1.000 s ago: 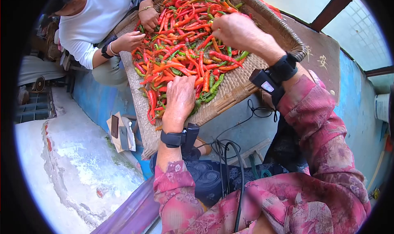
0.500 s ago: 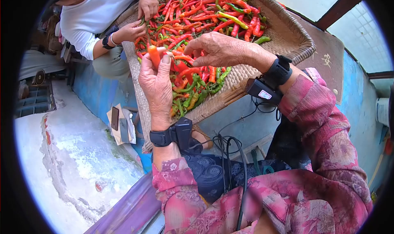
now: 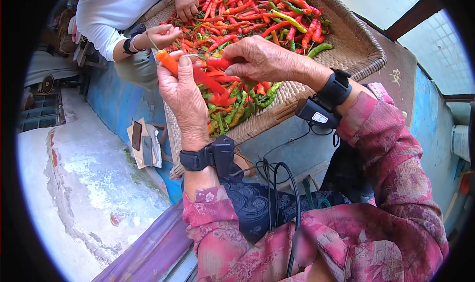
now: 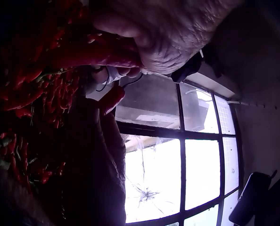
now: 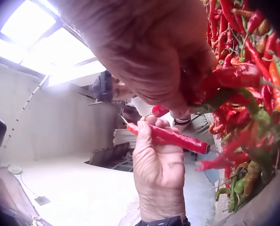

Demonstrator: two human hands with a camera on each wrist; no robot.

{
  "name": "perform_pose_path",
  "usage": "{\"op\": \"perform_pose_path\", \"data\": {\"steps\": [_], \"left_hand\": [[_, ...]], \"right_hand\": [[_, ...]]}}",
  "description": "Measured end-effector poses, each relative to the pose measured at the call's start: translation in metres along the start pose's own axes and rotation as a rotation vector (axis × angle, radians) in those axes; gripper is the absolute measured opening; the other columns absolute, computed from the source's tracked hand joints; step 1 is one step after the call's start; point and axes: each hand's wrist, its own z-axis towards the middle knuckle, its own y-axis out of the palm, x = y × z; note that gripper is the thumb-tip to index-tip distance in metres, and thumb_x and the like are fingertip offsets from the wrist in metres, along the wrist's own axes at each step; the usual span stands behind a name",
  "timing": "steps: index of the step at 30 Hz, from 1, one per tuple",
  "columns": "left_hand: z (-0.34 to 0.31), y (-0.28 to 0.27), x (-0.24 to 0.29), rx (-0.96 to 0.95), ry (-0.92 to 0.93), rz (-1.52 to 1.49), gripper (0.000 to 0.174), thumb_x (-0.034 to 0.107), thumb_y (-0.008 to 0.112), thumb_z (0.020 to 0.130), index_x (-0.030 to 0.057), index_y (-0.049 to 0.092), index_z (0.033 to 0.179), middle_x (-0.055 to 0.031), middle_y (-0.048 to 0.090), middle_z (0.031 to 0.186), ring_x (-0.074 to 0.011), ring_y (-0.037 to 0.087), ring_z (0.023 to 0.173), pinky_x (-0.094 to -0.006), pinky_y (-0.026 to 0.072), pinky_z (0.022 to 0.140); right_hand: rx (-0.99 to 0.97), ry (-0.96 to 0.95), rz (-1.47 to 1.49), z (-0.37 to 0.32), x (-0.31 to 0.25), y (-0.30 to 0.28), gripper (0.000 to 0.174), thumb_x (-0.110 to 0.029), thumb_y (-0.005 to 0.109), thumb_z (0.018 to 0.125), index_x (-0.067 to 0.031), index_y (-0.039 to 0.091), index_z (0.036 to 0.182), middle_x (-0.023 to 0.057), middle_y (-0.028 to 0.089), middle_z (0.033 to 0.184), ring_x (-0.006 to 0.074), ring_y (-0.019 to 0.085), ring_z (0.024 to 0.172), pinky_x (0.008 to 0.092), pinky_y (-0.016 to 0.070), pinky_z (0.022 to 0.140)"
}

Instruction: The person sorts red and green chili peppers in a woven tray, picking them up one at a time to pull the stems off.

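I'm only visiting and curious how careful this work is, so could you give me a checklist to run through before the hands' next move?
1. Left hand grips its long pepper: ok, held between thumb and fingers.
2. Right hand has a red pepper: ok, pinched by thumb and fingers.
3. Other person's nearer hand out of the way: cannot tell; it appears just beyond the long pepper, the gap unclear.
4. Bare space in the woven tray: ok, weave shows at its right end.
5. Black cable away from both hands: ok, it hangs over the lap.
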Motion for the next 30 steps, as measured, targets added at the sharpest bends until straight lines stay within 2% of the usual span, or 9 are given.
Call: {"op": "perform_pose_path", "data": {"steps": [3,8,13,18,22,24,26,28,30], "left_hand": [[0.006,-0.008,-0.006,0.073,-0.052,0.006,0.020,0.015,0.056,0.092,0.0023,0.051,0.106,-0.0073,0.060,0.087,-0.0137,0.057,0.079,-0.0281,0.0488,0.075],[0.008,-0.011,-0.011,0.086,-0.107,-0.067,0.021,0.016,0.055,0.092,0.0029,0.050,0.108,-0.0080,0.060,0.087,-0.0147,0.058,0.077,-0.0296,0.0498,0.076],[0.004,-0.003,-0.008,0.014,-0.176,-0.116,0.022,0.016,0.056,0.092,0.0033,0.050,0.109,-0.0083,0.060,0.087,-0.0161,0.060,0.079,-0.0312,0.0510,0.078],[0.004,-0.004,-0.010,-0.017,-0.183,-0.125,0.022,0.016,0.056,0.092,0.0032,0.050,0.108,-0.0086,0.060,0.089,-0.0170,0.061,0.079,-0.0322,0.0515,0.078],[0.004,-0.005,-0.009,-0.036,-0.179,-0.184,0.021,0.015,0.057,0.091,0.0033,0.049,0.107,-0.0089,0.060,0.092,-0.0181,0.061,0.080,-0.0345,0.0521,0.080],[0.003,-0.003,-0.007,-0.042,-0.184,-0.221,0.020,0.014,0.057,0.091,0.0035,0.049,0.107,-0.0092,0.060,0.093,-0.0189,0.062,0.082,-0.0351,0.0522,0.081],[0.002,-0.002,-0.005,-0.050,-0.188,-0.260,0.020,0.013,0.057,0.091,0.0038,0.049,0.107,-0.0095,0.061,0.094,-0.0197,0.062,0.084,-0.0358,0.0522,0.082],[0.001,-0.001,-0.005,-0.045,-0.217,-0.330,0.020,0.013,0.056,0.091,0.0040,0.048,0.108,-0.0102,0.061,0.091,-0.0228,0.063,0.084,-0.0375,0.0526,0.081],[0.001,0.000,-0.007,-0.046,-0.219,-0.350,0.020,0.012,0.056,0.091,0.0043,0.048,0.108,-0.0102,0.060,0.092,-0.0229,0.063,0.085,-0.0376,0.0525,0.081]], "right_hand": [[0.100,0.040,0.015,-0.002,0.004,-0.006,0.029,-0.023,0.068,0.078,0.0020,0.060,0.088,0.0189,0.058,0.070,0.0318,0.060,0.068,0.0397,0.0462,0.063],[0.086,0.328,0.379,-0.007,0.017,-0.020,0.026,-0.027,0.066,0.085,-0.0017,0.061,0.091,0.0053,0.064,0.075,0.0104,0.059,0.067,0.0267,0.0495,0.059],[0.116,0.332,0.710,-0.013,0.017,-0.029,0.024,-0.025,0.060,0.090,-0.0038,0.060,0.100,0.0032,0.064,0.086,0.0066,0.060,0.069,0.0209,0.0509,0.060],[0.132,0.244,0.555,-0.017,0.018,-0.043,0.025,-0.025,0.059,0.090,-0.0035,0.059,0.102,0.0038,0.064,0.087,0.0068,0.060,0.072,0.0216,0.0516,0.065],[0.457,0.309,0.745,-0.012,0.044,-0.052,0.025,-0.025,0.059,0.090,-0.0030,0.058,0.103,0.0016,0.062,0.083,0.0082,0.060,0.073,0.0215,0.0514,0.065],[0.789,0.419,1.196,-0.012,0.060,-0.057,0.023,-0.024,0.058,0.091,-0.0030,0.057,0.101,0.0015,0.061,0.081,0.0085,0.060,0.074,0.0218,0.0518,0.065],[0.740,0.464,1.190,-0.016,0.050,-0.050,0.021,-0.023,0.058,0.091,-0.0042,0.058,0.099,0.0023,0.061,0.080,0.0076,0.057,0.071,0.0203,0.0492,0.060],[0.465,0.644,0.988,-0.015,0.039,-0.038,0.026,-0.026,0.060,0.089,-0.0044,0.058,0.103,0.0028,0.061,0.080,0.0062,0.053,0.066,0.0185,0.0442,0.054],[0.094,0.476,0.691,-0.016,0.015,-0.023,0.035,-0.033,0.063,0.087,-0.0031,0.061,0.103,0.0035,0.062,0.084,0.0081,0.053,0.067,0.0219,0.0436,0.055]]}}
